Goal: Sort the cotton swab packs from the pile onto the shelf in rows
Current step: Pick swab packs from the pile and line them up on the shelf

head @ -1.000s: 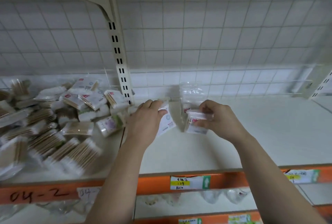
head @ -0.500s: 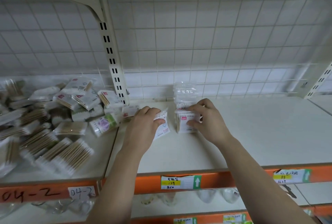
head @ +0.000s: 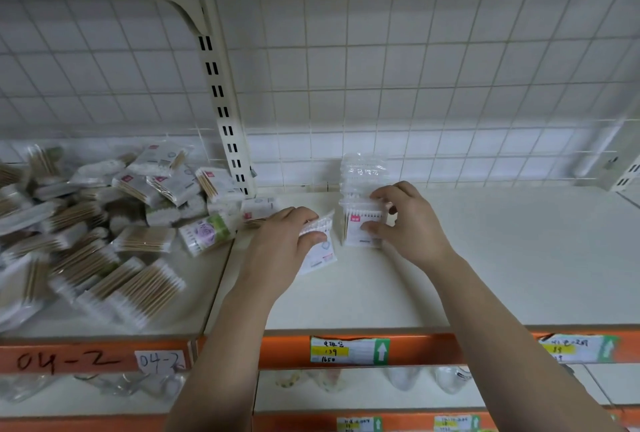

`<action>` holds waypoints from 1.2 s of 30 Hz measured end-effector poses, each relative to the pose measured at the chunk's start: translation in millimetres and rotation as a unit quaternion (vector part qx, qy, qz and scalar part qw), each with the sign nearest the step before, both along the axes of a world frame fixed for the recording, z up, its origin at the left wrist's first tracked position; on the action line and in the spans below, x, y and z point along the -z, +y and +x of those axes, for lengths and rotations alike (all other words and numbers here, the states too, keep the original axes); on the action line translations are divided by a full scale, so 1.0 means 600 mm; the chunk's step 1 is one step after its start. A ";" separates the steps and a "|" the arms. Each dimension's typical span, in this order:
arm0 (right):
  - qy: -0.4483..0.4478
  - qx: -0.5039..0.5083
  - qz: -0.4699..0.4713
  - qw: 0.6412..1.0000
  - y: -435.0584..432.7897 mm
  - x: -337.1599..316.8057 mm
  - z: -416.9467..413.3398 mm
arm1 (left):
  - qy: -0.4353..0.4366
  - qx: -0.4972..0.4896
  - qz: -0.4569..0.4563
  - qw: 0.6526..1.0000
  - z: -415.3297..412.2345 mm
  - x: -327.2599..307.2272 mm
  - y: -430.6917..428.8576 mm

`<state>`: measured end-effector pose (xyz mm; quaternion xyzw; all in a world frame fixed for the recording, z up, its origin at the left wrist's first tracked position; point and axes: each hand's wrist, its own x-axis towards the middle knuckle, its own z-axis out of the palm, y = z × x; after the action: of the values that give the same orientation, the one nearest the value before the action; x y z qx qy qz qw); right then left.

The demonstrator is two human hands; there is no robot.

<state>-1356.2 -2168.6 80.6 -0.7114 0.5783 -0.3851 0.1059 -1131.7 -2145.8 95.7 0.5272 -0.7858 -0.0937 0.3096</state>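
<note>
A loose pile of cotton swab packs (head: pixel 104 224) covers the left shelf section. On the white shelf (head: pixel 502 258) to the right, a short row of upright packs (head: pixel 360 175) runs back toward the wire grid. My right hand (head: pixel 408 224) pinches the front pack (head: pixel 358 232) of that row, standing upright on the shelf. My left hand (head: pixel 284 248) grips another white pack (head: pixel 320 248), tilted, just left of the row.
A slotted upright post (head: pixel 225 113) divides the two shelf sections. The orange front rail (head: pixel 433 350) carries price tags. A wire grid back panel (head: pixel 415 68) closes the rear. A lower shelf holds clear bagged items (head: pixel 401 378).
My right hand has lowered its pack onto the shelf at the front of the row. My left hand stayed beside it, holding its pack.
</note>
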 end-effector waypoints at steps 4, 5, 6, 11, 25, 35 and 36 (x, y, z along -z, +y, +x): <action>-0.019 0.002 -0.001 1.000 0.006 -0.003 -0.025 | -0.008 0.016 -0.011 1.000 -0.020 -0.002 0.001; -0.024 0.007 -0.002 1.000 0.007 -0.004 -0.033 | -0.003 0.027 -0.010 1.000 -0.027 0.000 -0.001; -0.026 0.013 -0.002 1.000 0.009 -0.004 -0.040 | 0.001 0.038 -0.006 0.999 -0.034 0.001 -0.003; 0.005 0.056 0.030 0.998 0.012 0.007 -0.077 | 0.013 0.065 -0.015 0.998 -0.066 0.005 -0.003; 0.082 0.084 0.070 0.991 0.015 0.064 -0.111 | 0.034 0.080 -0.009 0.996 -0.104 0.021 0.002; 0.084 0.085 0.068 0.990 0.015 0.067 -0.111 | 0.022 0.034 -0.039 0.998 -0.110 0.037 -0.037; 0.084 0.084 0.069 0.990 0.015 0.067 -0.111 | 0.025 0.035 -0.041 0.998 -0.112 0.037 -0.040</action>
<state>-1423.0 -2159.5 40.2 -0.6809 0.6683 -0.2906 0.0729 -1198.8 -2169.6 73.3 0.4835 -0.7989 -0.0854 0.3475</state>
